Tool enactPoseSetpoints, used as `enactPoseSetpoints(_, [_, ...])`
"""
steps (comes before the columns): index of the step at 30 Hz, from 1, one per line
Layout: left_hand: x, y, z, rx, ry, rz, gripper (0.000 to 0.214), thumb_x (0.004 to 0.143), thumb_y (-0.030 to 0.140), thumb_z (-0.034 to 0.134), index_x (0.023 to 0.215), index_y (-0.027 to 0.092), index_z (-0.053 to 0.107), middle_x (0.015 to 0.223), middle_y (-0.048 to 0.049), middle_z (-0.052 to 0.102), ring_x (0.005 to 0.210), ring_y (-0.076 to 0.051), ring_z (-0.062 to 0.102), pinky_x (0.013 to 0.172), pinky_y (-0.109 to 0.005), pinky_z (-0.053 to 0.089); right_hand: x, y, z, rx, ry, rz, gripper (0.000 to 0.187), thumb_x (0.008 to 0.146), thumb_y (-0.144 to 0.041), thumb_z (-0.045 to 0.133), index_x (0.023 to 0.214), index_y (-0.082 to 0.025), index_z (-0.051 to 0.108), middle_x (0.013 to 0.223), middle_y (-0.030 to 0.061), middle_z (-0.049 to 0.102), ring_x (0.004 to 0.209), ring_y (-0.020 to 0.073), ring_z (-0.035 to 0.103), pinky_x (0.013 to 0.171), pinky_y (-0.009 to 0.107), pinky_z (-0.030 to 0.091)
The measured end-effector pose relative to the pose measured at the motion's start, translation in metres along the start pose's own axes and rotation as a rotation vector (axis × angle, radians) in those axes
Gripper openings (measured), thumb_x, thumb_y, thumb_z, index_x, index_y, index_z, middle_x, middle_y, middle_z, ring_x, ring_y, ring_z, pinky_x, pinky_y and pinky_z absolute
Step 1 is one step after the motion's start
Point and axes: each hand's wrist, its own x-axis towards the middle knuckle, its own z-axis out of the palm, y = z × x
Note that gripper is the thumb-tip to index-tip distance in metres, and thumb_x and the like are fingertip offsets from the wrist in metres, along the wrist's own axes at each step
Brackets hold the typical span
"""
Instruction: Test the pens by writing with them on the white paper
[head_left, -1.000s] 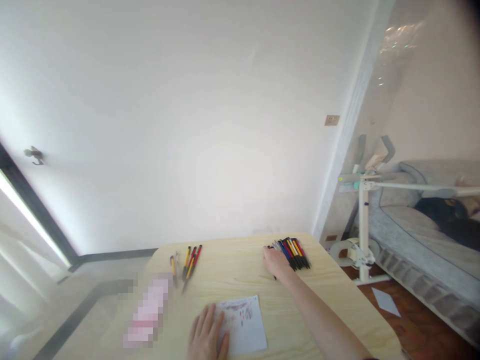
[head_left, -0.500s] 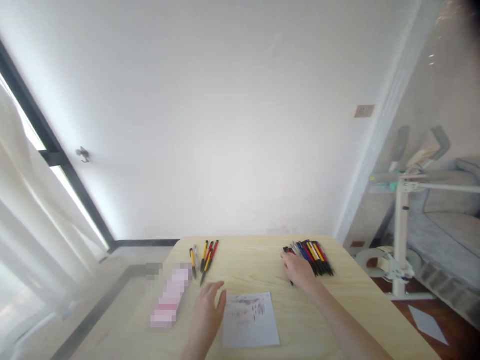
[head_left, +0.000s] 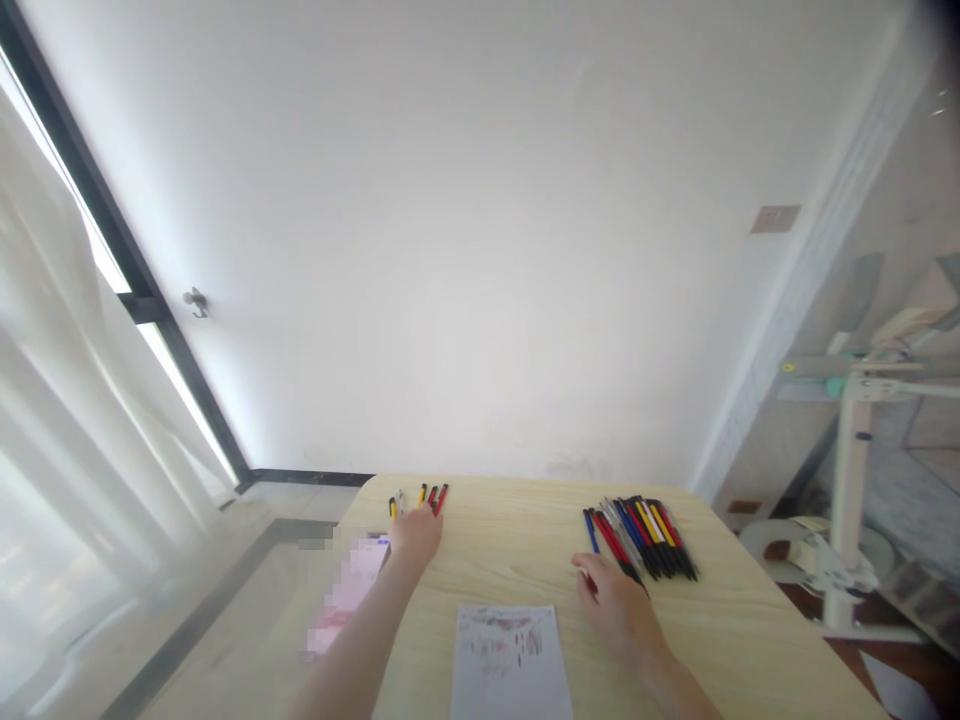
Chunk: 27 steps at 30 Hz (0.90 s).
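White, folded curtain (head_left: 75, 430) hangs at the far left beside a dark window frame (head_left: 124, 250); a small hook (head_left: 196, 302) projects from the pale wall. On the left part of the light wood-grained table (head_left: 517, 540) lies a pink item (head_left: 360, 580), its details obscured by pixelation. Left hand (head_left: 414, 535): palm down over a small group of pens (head_left: 442, 494) – yellow, red and pale – whose upper ends show beyond the fingers; whether it grips one cannot be told. Centre foreground: a white paper sheet (head_left: 511, 665) with dark reddish strokes near its top edge. Right hand (head_left: 609, 592): loosely curled, thumb and forefinger slightly apart, nothing visible between them – just beside a larger row of pens (head_left: 643, 522) in blue, red, white, yellow and grey. Far right: a wall socket (head_left: 775, 219) and a pale metal stand (head_left: 850, 480).
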Motion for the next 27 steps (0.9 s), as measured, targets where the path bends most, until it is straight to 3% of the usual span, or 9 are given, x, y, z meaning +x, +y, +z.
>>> enactPoseSetpoints(6, [0.003,0.005,0.001,0.052,-0.073,0.086,0.041,0.081,0.041,0.032,0.097,0.014,0.058,0.094,-0.0174,0.064,0.089,-0.028,0.058,0.073,-0.042,0.039,-0.010,0.001,0.000,0.133,0.025,0.007,0.028,0.078,-0.022,0.036,0.092,-0.021,0.060,0.094,0.0035,0.064,0.080,0.0165,0.060,0.073,0.025,0.042])
enactPoseSetpoints(11, [0.002,0.009,-0.001,0.072,-0.057,0.092,0.048,0.082,0.044,0.027,0.104,0.011,0.055,0.096,-0.0187,0.063,0.089,-0.029,0.059,0.072,-0.042,0.041,-0.013,0.001,-0.002,0.193,0.007,0.014,0.029,0.077,-0.023,0.037,0.092,-0.021,0.061,0.093,0.0052,0.065,0.080,0.0181,0.060,0.072,0.026,0.043])
enactPoseSetpoints(15, [0.000,0.015,-0.003,0.082,-0.080,0.120,0.052,0.080,0.049,0.028,0.087,0.011,0.063,0.088,-0.0181,0.066,0.084,-0.030,0.060,0.069,-0.041,0.043,-0.018,0.003,-0.002,0.223,0.013,0.006,0.029,0.078,-0.025,0.037,0.091,-0.021,0.062,0.093,0.0062,0.065,0.081,0.0191,0.060,0.073,0.027,0.044])
enactPoseSetpoints(18, [-0.001,0.021,-0.004,0.075,-0.068,0.181,0.055,0.080,0.050,0.025,0.088,0.012,0.064,0.090,-0.0165,0.065,0.088,-0.029,0.059,0.072,-0.039,0.042,-0.021,0.004,-0.001,0.251,0.030,0.018,0.028,0.078,-0.026,0.037,0.090,-0.021,0.062,0.091,0.0060,0.065,0.079,0.0191,0.060,0.071,0.027,0.044])
enactPoseSetpoints(27, [0.005,0.021,0.003,0.122,-0.120,0.152,0.041,0.081,0.030,0.029,0.089,0.010,0.064,0.091,-0.0205,0.065,0.086,-0.030,0.060,0.067,-0.042,0.044,-0.032,0.001,0.001,0.308,0.001,0.057,0.027,0.079,-0.028,0.036,0.088,-0.021,0.061,0.084,0.0066,0.065,0.074,0.0198,0.059,0.068,0.027,0.043])
